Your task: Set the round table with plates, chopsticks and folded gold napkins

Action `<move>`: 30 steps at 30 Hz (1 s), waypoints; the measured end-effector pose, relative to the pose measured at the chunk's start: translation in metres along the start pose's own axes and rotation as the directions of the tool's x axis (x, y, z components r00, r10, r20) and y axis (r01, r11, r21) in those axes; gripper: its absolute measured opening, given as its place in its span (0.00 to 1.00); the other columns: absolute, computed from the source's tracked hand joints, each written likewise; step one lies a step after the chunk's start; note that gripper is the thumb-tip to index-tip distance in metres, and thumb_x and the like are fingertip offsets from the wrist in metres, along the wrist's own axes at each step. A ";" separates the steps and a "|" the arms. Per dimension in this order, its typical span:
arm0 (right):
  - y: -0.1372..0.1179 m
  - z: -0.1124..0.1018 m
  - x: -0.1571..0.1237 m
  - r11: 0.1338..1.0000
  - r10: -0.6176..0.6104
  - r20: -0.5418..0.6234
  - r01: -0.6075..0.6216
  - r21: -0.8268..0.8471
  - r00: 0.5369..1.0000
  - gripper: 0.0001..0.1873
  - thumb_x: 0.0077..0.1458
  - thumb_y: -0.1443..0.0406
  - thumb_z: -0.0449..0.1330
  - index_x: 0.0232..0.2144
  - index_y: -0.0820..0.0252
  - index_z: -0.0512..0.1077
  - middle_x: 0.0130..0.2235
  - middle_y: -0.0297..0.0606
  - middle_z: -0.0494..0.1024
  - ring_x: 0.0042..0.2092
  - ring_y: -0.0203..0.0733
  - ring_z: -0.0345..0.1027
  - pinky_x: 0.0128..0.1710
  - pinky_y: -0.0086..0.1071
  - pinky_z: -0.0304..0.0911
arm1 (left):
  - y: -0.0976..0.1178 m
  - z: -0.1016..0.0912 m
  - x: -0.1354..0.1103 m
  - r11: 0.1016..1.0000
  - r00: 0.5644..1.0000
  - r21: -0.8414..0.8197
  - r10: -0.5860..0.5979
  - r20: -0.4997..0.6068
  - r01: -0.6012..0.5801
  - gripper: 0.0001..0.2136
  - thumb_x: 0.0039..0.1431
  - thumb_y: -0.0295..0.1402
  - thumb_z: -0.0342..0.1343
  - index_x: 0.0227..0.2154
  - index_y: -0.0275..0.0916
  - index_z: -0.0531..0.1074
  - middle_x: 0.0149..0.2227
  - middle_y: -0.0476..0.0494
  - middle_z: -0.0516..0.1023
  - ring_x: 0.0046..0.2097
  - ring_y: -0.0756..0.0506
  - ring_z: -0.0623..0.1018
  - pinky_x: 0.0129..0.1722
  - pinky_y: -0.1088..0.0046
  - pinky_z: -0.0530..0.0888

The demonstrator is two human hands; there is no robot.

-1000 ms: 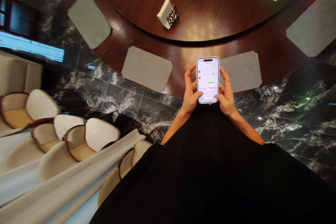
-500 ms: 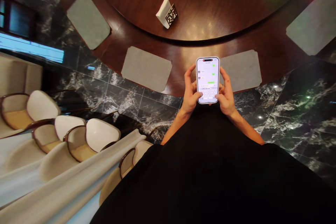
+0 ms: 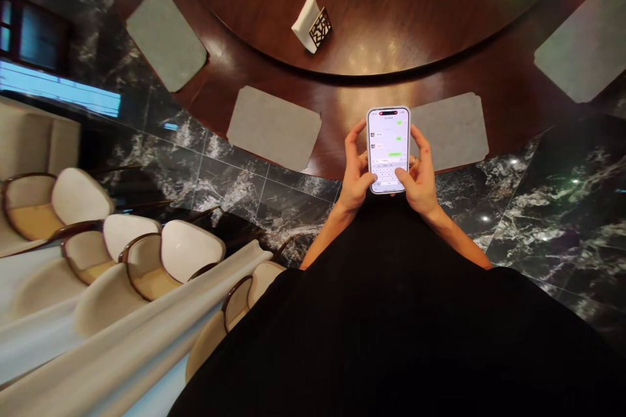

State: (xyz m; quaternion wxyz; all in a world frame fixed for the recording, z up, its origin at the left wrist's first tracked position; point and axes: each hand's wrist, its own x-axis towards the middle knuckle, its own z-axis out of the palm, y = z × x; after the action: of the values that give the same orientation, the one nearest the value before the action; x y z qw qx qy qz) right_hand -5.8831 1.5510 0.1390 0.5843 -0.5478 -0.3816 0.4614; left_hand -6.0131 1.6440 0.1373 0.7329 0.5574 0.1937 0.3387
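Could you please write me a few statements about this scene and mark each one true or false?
1. The left hand and the right hand both hold the phone. True.
2. The phone's screen is dark. False: it is lit, showing a chat and a keyboard.
3. A napkin holder stands on the raised round centre of the table. True.
4. The chairs stand on the person's right. False: the chairs are on the left.
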 end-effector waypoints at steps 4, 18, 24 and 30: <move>-0.002 0.000 -0.002 0.998 0.024 -0.020 -0.023 0.059 1.000 0.67 0.63 0.38 0.67 0.85 0.39 0.29 0.63 0.48 0.79 0.44 0.54 0.85 0.33 0.47 0.87 | 0.001 0.001 -0.001 1.000 1.000 0.003 -0.001 0.007 0.001 0.59 0.65 0.60 0.65 0.83 0.61 0.27 0.75 0.33 0.73 0.62 0.25 0.86 0.52 0.42 0.90; -0.003 0.000 -0.001 1.000 0.008 0.030 -0.009 0.030 1.000 0.72 0.60 0.38 0.69 0.85 0.37 0.24 0.64 0.48 0.79 0.42 0.54 0.83 0.32 0.48 0.86 | -0.003 0.000 0.002 1.000 0.999 -0.016 0.012 -0.032 -0.012 0.57 0.68 0.62 0.64 0.83 0.63 0.28 0.73 0.35 0.75 0.63 0.25 0.85 0.53 0.42 0.90; 0.001 0.001 0.002 0.999 -0.027 0.016 0.027 -0.032 1.000 0.75 0.59 0.39 0.72 0.85 0.37 0.23 0.69 0.50 0.75 0.50 0.57 0.84 0.41 0.50 0.87 | -0.004 -0.002 0.003 1.000 1.000 0.015 -0.002 -0.006 0.002 0.61 0.65 0.65 0.66 0.83 0.61 0.26 0.71 0.34 0.76 0.64 0.26 0.85 0.56 0.43 0.88; 0.000 -0.001 0.000 0.996 0.040 -0.016 -0.039 0.080 0.999 0.72 0.58 0.38 0.71 0.85 0.39 0.28 0.64 0.49 0.78 0.48 0.57 0.84 0.36 0.49 0.87 | -0.007 -0.005 0.003 0.999 0.999 0.017 0.040 0.006 -0.040 0.58 0.67 0.62 0.65 0.83 0.60 0.29 0.71 0.34 0.76 0.62 0.28 0.86 0.56 0.44 0.88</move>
State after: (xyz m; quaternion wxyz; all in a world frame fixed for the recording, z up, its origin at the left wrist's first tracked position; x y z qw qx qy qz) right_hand -5.8821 1.5507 0.1389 0.5997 -0.5356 -0.3469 0.4829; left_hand -6.0127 1.6482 0.1299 0.7218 0.5684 0.1833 0.3498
